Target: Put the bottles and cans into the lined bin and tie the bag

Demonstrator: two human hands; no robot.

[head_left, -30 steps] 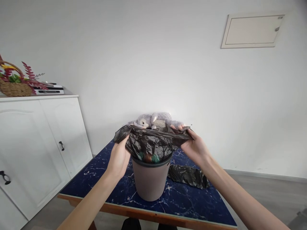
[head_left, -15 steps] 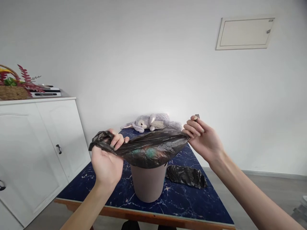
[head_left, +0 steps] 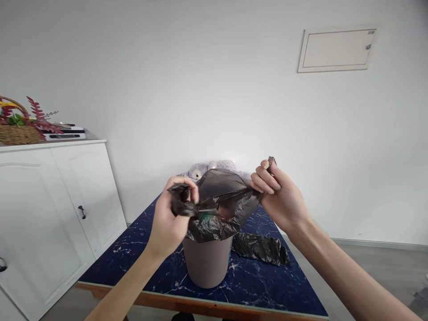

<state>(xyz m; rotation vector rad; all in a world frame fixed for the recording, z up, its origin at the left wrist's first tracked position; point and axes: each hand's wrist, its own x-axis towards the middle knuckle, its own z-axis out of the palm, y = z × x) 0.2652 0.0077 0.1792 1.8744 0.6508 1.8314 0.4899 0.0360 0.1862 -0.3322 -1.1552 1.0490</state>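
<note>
A thin black garbage bag [head_left: 214,228] lines a grey-brown trash can [head_left: 207,263], its upper part pulled up above the rim. Through the plastic, reddish and green contents show faintly. My left hand [head_left: 170,218] is closed around a bunched part of the bag, with a loop of plastic standing out over the fingers. My right hand [head_left: 276,189] grips the opposite side of the bag, and a tip of plastic pokes up past the thumb. Between both hands the bag's mouth is gathered and partly bulging.
The can stands on a dark blue marbled table [head_left: 264,285]. Right of it lies a crumpled black plastic bundle [head_left: 261,248]. A plush rabbit [head_left: 222,166] rests behind, partly covered by the bag. White cabinets [head_left: 67,200] stand left, topped by a flower basket [head_left: 20,133].
My left hand has moved right, closer to my right hand. The bag, stretched taut before, is now slacker and bulges upward, covering more of the plush rabbit.
</note>
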